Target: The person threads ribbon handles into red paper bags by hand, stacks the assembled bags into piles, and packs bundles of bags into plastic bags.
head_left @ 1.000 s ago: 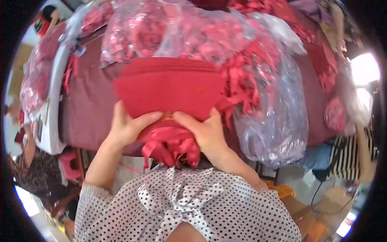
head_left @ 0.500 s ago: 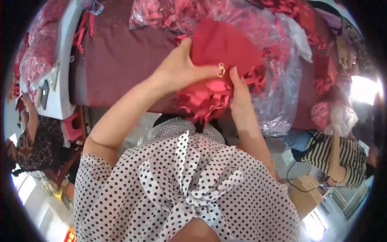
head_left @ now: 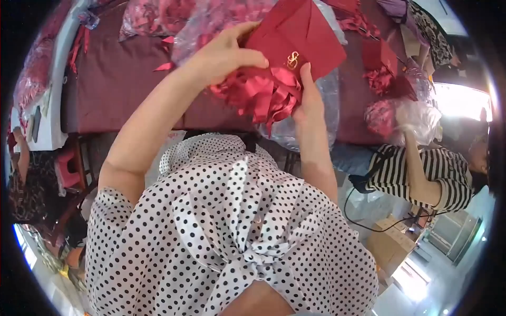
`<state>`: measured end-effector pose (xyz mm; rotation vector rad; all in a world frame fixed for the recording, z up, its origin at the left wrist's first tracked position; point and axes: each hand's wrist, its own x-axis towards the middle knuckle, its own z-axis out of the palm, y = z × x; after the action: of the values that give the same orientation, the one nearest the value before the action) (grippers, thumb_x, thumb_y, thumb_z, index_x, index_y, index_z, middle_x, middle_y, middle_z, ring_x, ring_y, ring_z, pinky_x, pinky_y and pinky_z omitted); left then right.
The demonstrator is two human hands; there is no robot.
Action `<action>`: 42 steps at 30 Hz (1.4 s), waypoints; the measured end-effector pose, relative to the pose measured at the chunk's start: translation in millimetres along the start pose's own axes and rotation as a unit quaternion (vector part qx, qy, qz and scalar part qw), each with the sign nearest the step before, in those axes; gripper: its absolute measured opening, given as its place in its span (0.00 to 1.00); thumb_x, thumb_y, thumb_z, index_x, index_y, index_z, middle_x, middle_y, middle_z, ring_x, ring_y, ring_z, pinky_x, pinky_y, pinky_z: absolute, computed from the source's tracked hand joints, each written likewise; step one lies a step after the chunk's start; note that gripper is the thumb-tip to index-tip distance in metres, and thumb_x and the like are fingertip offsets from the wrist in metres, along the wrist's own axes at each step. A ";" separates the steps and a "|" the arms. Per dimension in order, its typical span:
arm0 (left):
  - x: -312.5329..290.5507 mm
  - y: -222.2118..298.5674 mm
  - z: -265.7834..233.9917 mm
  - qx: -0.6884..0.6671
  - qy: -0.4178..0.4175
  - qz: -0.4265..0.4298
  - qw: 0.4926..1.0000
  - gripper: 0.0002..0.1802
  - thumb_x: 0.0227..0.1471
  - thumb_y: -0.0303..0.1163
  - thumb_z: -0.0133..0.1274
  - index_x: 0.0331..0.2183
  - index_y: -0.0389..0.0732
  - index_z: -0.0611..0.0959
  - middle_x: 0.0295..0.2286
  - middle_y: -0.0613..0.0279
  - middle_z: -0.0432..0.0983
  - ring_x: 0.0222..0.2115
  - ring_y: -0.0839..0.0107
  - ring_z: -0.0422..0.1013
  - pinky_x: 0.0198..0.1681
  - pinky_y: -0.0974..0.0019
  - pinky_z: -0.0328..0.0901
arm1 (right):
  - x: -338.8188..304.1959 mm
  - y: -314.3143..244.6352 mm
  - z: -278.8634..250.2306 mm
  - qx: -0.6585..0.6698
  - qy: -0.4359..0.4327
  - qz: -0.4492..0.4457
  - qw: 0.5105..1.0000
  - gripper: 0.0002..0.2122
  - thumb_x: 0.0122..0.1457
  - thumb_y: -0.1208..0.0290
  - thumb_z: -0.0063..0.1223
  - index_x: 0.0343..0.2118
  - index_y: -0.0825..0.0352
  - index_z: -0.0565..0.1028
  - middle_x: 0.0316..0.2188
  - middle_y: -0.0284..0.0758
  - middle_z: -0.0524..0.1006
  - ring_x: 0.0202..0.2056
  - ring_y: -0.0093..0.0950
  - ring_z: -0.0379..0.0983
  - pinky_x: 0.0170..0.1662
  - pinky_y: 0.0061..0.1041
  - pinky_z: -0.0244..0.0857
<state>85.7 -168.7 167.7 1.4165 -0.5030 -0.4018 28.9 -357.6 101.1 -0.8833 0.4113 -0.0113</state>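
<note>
My left hand and my right hand hold a red folded packet between them, above the table. It has crossing flap creases and a small gold emblem on its face. Whether it is one piece or a stack I cannot tell. A thick bunch of shiny red ribbons hangs from its near end, between my hands. My left thumb presses on the face near the ribbons, its other fingers partly hidden behind the far left edge. My right thumb lies along the near right side, the other fingers hidden.
A dark red cloth covers the table. Clear plastic bags of red ribbon pieces lie along the far side. At right, a person in a striped top handles a plastic bag. Another person sits at left. A cardboard box stands on the floor.
The packet has tilted and turned, so its creased face and emblem show more plainly. My hands still hold it and appear higher in view. The whole view has shifted.
</note>
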 end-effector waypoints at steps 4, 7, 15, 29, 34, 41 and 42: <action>48.8 -4.4 55.1 -0.129 -0.038 -0.087 0.987 0.42 0.35 0.21 0.60 0.55 0.32 0.63 0.46 0.56 0.70 0.44 0.70 0.69 0.49 0.68 0.64 | -9.4 -66.5 -45.8 0.009 -0.003 0.007 1.000 0.23 0.57 0.60 0.54 0.52 0.68 0.66 0.49 0.41 0.71 0.49 0.35 0.69 0.52 0.39 0.66; 70.6 -1.2 100.2 -0.149 -0.045 -0.115 0.981 0.41 0.37 0.19 0.59 0.55 0.33 0.63 0.46 0.56 0.69 0.45 0.70 0.67 0.50 0.67 0.63 | -17.0 -98.9 -81.2 -0.002 -0.020 -0.016 1.000 0.22 0.55 0.66 0.57 0.51 0.67 0.67 0.48 0.40 0.72 0.48 0.35 0.70 0.51 0.38 0.67; 73.8 -18.5 196.6 0.392 0.124 0.427 0.806 0.35 0.40 0.38 0.63 0.50 0.41 0.69 0.48 0.51 0.64 0.51 0.49 0.59 0.54 0.50 0.54 | -23.2 -145.4 -111.2 -0.027 0.047 -0.290 0.956 0.22 0.48 0.81 0.61 0.48 0.66 0.69 0.43 0.36 0.75 0.42 0.28 0.73 0.47 0.28 0.67; 57.3 -40.9 186.3 0.253 0.015 0.263 0.931 0.08 0.48 0.20 0.52 0.34 0.36 0.77 0.41 0.53 0.69 0.42 0.61 0.66 0.46 0.63 0.61 | -60.1 -164.4 -155.8 0.094 0.163 -0.190 0.964 0.20 0.49 0.77 0.60 0.46 0.68 0.70 0.43 0.35 0.74 0.43 0.29 0.72 0.47 0.31 0.67; 121.1 -48.8 204.5 0.199 -0.021 0.269 0.942 0.06 0.51 0.19 0.50 0.35 0.34 0.76 0.36 0.57 0.71 0.39 0.68 0.67 0.44 0.70 0.61 | -83.1 -167.4 -169.8 0.102 0.197 -0.171 0.960 0.20 0.49 0.78 0.60 0.46 0.67 0.70 0.42 0.35 0.74 0.42 0.28 0.72 0.46 0.30 0.67; 262.9 15.0 331.8 0.314 -0.161 0.448 0.821 0.12 0.47 0.19 0.50 0.37 0.36 0.76 0.38 0.56 0.72 0.41 0.60 0.69 0.44 0.63 0.63 | -124.8 -188.4 -217.4 -0.011 0.210 -0.185 0.960 0.19 0.47 0.79 0.61 0.44 0.69 0.71 0.40 0.35 0.76 0.40 0.28 0.73 0.46 0.29 0.67; 279.3 16.8 360.8 0.375 -0.194 0.502 0.754 0.16 0.45 0.19 0.50 0.40 0.36 0.75 0.42 0.57 0.71 0.45 0.59 0.67 0.48 0.60 0.62 | -130.1 -190.6 -227.7 -0.039 0.224 -0.166 0.960 0.19 0.47 0.79 0.61 0.44 0.69 0.71 0.40 0.35 0.76 0.40 0.27 0.73 0.45 0.29 0.67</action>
<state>117.2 -618.5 238.9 1.5584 -1.8143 0.4729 -141.5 -626.7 161.4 -1.0206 0.6831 -0.5156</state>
